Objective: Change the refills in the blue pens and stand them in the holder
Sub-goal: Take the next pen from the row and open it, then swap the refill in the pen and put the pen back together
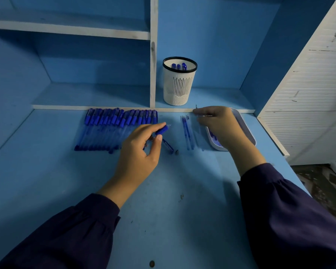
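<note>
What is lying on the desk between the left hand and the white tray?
In the head view, a few thin blue refills lie side by side there, and a blue pen part lies nearer the left hand.

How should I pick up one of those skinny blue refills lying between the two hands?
Pinch it near its middle, coming down from above. The refills lie flat on the desk, thin and close side by side, pointing away from the person, so fingertips on the two long sides of the outermost one should lift it without nudging its neighbours.
</note>
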`<state>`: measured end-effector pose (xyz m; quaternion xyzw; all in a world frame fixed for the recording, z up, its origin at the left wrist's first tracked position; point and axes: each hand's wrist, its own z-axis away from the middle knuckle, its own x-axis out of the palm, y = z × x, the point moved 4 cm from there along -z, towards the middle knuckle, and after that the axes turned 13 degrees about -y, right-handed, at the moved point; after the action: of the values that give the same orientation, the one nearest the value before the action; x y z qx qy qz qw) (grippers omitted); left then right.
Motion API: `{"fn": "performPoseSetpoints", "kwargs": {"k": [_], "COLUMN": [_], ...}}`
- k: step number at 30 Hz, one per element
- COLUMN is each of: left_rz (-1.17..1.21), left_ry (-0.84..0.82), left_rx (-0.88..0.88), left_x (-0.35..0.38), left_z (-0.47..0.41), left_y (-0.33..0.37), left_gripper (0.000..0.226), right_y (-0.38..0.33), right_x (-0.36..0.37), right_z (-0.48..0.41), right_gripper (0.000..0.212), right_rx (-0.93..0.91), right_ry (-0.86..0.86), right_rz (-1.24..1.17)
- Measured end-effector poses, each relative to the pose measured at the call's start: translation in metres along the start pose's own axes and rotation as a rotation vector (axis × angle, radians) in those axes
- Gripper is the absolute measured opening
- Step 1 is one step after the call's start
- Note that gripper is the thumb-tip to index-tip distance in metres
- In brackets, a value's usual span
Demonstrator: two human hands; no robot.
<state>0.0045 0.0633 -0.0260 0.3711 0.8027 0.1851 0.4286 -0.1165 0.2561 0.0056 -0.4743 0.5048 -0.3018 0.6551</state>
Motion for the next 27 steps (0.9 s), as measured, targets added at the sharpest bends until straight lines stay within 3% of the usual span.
{"fn": "performPoseSetpoints", "kwargs": {"k": [9, 16, 22, 27], "left_rz": [-0.034, -0.029, -0.026, -0.012], "left_ry": [-0.009, -0.030, -0.043, -0.063], "left_rx": [0.067, 0.069, 0.074, 0.080], "left_x": [0.017, 0.018, 0.019, 0.020], "left_z": [-0.035, -0.032, -0.032, -0.032], "left_y": [-0.010, -0.012, -0.014, -0.015], "left_gripper": [0.027, 0.027, 0.028, 0.029], "right_y": [-0.003, 0.006, 0.000, 0.002], "right_x": [0.022, 0.032, 0.019, -0.027], "right_z": [-0.025, -0.037, -0.024, -0.010], "right_gripper": [0.040, 0.031, 0.032, 0.017], "right_rx": [0.060, 0.065, -0.006, -0.019], "right_ry": [0.021, 0.003, 0.007, 0.031], "right_rz": [0.422, 0.626, 0.509, 0.385]}}
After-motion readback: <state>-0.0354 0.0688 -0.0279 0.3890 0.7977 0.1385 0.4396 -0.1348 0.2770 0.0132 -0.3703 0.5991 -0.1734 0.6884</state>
